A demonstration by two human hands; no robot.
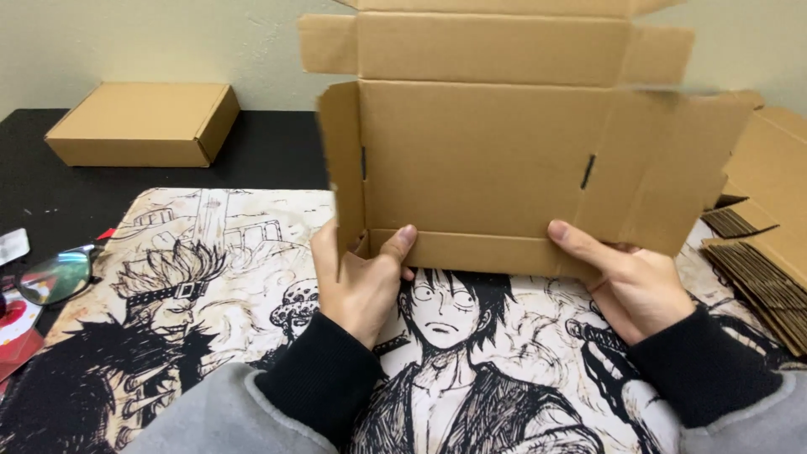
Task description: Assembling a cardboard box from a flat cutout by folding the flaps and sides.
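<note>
- Presently, folding of a flat die-cut cardboard mailer box blank (pixel 504 160) is in hand; the blank is held upright above a desk mat printed with black-and-white comic figures (pixel 210 277), its lower edge near the mat.
- Left hand (pixel 357 282): closed on the blank's lower left corner, thumb pressed on the narrow bottom panel, fingers behind. The left side flap already stands bent forward.
- Right hand (pixel 626 282): pinching the bottom panel at the right, thumb in front, fingers hidden behind the card.
- Judgement: early stage; the side walls are being raised, right flap still flat, top flaps unfolded.
- Next move likely calls for creasing the right flap along its score while the bottom panel is held square.
- Nearby: one finished closed box (pixel 143 124) at far left, a stack of flat blanks (pixel 761 269) at right, spectacles (pixel 55 276) at the left edge.
</note>
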